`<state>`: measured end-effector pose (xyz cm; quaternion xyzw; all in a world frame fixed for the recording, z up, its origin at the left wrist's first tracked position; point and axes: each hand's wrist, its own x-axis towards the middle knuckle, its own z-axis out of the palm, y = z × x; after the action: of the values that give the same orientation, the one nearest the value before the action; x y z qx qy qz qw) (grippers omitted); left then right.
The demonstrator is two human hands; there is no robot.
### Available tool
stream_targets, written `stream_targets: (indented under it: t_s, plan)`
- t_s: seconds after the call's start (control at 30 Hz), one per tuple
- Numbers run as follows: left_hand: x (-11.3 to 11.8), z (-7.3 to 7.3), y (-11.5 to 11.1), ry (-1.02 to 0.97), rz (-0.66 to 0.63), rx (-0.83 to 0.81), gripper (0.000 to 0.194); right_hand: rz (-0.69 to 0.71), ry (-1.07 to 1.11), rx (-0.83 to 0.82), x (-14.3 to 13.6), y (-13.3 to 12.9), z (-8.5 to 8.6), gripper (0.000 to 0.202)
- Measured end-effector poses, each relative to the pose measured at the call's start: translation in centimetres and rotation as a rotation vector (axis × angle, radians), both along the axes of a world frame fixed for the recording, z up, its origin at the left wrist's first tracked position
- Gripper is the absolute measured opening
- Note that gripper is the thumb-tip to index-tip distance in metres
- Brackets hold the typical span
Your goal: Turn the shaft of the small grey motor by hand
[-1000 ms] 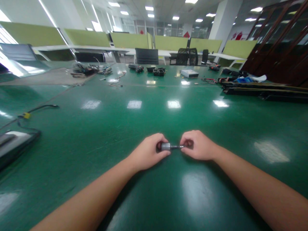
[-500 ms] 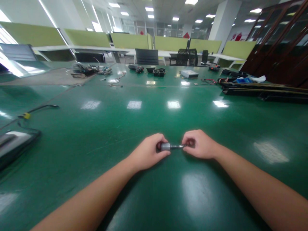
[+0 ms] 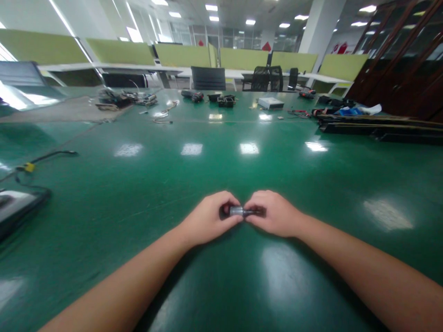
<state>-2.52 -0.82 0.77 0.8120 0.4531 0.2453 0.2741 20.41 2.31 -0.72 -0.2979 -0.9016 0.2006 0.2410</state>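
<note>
Head view: worn on person's head, looking forward and down over green bench. Wide take, sides leaning, slight blur. Bench near and large, seen from above at slant, running away to far edge. Left hand and right hand close to camera, just below frame centre, small metal part between them; forearms entering from bottom corners. Upper frame reaching well beyond bench: chairs, green partitions, ceiling. Dark cabinet cut by right edge.
</note>
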Motion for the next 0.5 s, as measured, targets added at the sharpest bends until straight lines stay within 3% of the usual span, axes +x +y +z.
stream_targets:
  t_s: [0.5]
  plan:
    - [-0.04,-0.01,-0.01,0.015,0.006,0.0,0.018,0.009,-0.021,0.033,-0.13,-0.12,0.26,0.016]
